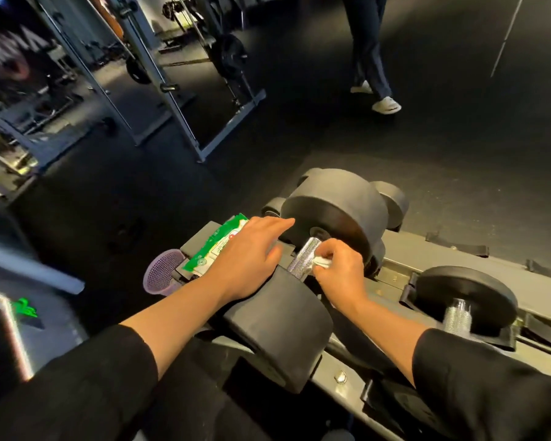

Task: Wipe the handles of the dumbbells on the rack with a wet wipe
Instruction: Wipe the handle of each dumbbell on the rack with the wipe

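Right hand [341,275] pinches crumpled white wet wipe [321,261] against knurled silver handle [304,257] of big black dumbbell [334,214] (on grey metal rack [392,281]); left hand [252,256] flat, fingers spread, on near head. Dark rubber floor.

Head-worn view, looking forward and down, close over the rack [392,275]

A dumbbell [315,268] is lying across the rack [392,281]; a second dumbbell [466,300] is sitting to its right, a wipes packet [215,246] and basket [163,272] to its left.
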The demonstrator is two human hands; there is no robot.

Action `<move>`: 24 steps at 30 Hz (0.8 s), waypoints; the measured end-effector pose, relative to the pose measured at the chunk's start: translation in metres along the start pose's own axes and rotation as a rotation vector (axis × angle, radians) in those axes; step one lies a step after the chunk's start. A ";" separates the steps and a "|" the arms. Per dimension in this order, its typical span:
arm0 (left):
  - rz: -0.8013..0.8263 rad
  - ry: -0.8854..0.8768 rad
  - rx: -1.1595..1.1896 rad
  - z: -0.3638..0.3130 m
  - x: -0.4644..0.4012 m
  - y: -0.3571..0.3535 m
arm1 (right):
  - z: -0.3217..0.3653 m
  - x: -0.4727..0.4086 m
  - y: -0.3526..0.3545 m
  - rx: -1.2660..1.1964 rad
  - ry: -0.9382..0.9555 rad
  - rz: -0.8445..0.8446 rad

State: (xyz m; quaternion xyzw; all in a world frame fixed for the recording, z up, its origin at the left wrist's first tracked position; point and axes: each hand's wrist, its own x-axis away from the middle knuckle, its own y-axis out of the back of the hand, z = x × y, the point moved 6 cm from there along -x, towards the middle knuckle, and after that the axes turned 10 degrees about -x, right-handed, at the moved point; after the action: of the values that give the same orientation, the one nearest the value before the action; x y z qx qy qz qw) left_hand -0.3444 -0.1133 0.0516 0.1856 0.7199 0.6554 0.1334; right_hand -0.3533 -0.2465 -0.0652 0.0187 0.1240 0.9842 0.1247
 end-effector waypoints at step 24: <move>0.010 0.059 0.029 0.004 0.001 -0.002 | 0.021 0.014 -0.012 0.080 0.407 0.182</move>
State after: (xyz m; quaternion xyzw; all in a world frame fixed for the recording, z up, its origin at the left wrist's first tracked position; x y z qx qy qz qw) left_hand -0.3439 -0.1089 0.0496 0.1718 0.7320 0.6507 0.1061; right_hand -0.3621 -0.2268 -0.0483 -0.1640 0.1833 0.9692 0.0069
